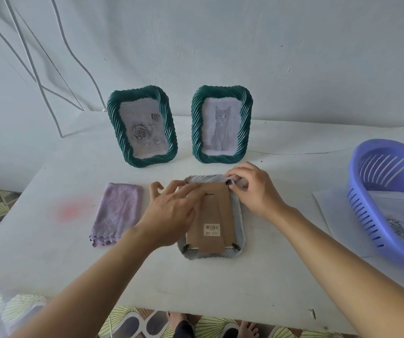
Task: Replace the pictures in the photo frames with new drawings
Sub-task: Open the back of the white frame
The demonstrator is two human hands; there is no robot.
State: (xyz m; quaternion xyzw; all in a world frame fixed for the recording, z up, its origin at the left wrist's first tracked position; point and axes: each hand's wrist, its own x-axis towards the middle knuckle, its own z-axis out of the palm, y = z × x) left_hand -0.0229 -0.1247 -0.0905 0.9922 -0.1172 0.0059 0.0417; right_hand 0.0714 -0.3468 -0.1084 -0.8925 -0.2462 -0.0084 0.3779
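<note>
Pale frame (205, 178) lies face down on the table, between the middle and the front edge. Its brown cardboard backing (216, 211) faces up, stand flap flat, barcode sticker toward the front edge.

Left hand (171, 211): fingers straight and spread, flat on the left half of the backing, pressing it down and grasping nothing.

Right hand (252, 191): fingers curled at the frame's far right corner, thumb and forefinger pinching the far-right clip (229, 182), a small black turn tab.

Two more black tabs show at the near corners (185, 248) (235, 246). The far left corner is hidden under the left hand.

Step in hand, by my reading: working the backing clips on this frame. Whether they are being freed or fastened I cannot tell.

Next move calls for swivelling that tab while the left palm keeps the frame from sliding, then seeing to the other corners.

Toward the back edge two green frames stand upright, one with roses (142, 126), one with a cat (221, 124). Loose drawing sheets (396, 225) lie at the right edge under a purple basket (366, 215). A folded lilac cloth (116, 211) sits just left of the hands.
</note>
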